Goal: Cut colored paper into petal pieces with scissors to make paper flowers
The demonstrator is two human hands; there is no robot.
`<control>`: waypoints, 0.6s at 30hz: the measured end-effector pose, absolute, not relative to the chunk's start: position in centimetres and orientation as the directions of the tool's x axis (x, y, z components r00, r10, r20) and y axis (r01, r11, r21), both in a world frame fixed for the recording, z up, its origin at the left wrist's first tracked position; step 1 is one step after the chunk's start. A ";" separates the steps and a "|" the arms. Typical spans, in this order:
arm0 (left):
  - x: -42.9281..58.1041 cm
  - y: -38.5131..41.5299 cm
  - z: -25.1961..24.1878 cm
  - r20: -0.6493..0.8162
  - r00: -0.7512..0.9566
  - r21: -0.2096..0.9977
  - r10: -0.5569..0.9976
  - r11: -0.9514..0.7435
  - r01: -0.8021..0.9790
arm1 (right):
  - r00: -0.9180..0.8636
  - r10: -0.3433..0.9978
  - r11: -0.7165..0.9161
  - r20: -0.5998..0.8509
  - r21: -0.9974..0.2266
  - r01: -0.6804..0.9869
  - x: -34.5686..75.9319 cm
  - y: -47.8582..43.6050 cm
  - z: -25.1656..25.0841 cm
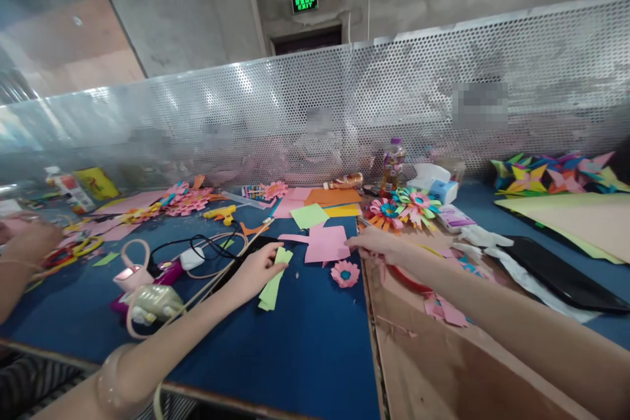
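Note:
My left hand point(256, 269) rests on the blue table point(305, 348) and pinches a folded light green paper strip point(273, 279) between thumb and fingers. My right hand point(377, 244) reaches forward with its fingertips on the edge of a pink paper sheet point(325, 244); the fingers lie together and I cannot see whether they grip it. A small pink paper flower point(345, 273) lies between the two hands. A light green square sheet point(309, 215) lies just beyond the pink one.
Another person's hand point(27, 239) works at the far left. A glue gun point(220, 213), cables point(197, 246), paper flowers point(406, 205), a bottle point(392, 167), a dark tray point(561, 275) and a brown board point(443, 367) surround me. A perforated metal screen point(344, 111) closes the back.

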State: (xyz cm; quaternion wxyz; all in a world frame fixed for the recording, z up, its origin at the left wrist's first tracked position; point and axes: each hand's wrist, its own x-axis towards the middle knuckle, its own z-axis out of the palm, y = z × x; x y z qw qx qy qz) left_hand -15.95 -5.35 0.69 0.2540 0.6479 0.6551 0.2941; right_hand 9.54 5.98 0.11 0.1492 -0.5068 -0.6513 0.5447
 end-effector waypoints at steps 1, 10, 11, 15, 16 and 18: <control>-16.0 -5.4 0.6 0.067 -0.066 0.677 0.996 0.003 0.736 | -0.468 0.806 -0.130 -0.363 -0.879 0.459 9.3 5.9 -0.1; -16.0 -5.4 -0.1 0.128 -0.106 0.625 0.986 0.003 0.781 | -0.375 0.819 0.553 0.434 -0.772 0.315 10.0 5.2 3.4; -16.0 -5.4 -0.1 0.128 -0.118 0.641 0.985 0.009 0.768 | -0.336 0.834 0.535 0.438 -0.793 0.291 10.5 5.1 4.2; -15.7 -5.4 0.1 0.131 -0.137 0.698 0.982 0.007 0.716 | -0.320 0.882 0.416 0.346 -0.891 0.182 12.5 4.4 6.1; -15.6 -5.5 0.2 0.126 -0.148 0.712 0.981 0.015 0.702 | -0.330 0.882 0.406 0.337 -0.898 0.168 12.9 4.4 6.2; -15.5 -5.6 0.6 0.120 -0.171 0.728 0.978 0.031 0.685 | -0.341 0.880 0.399 0.329 -0.903 0.159 13.3 4.3 6.1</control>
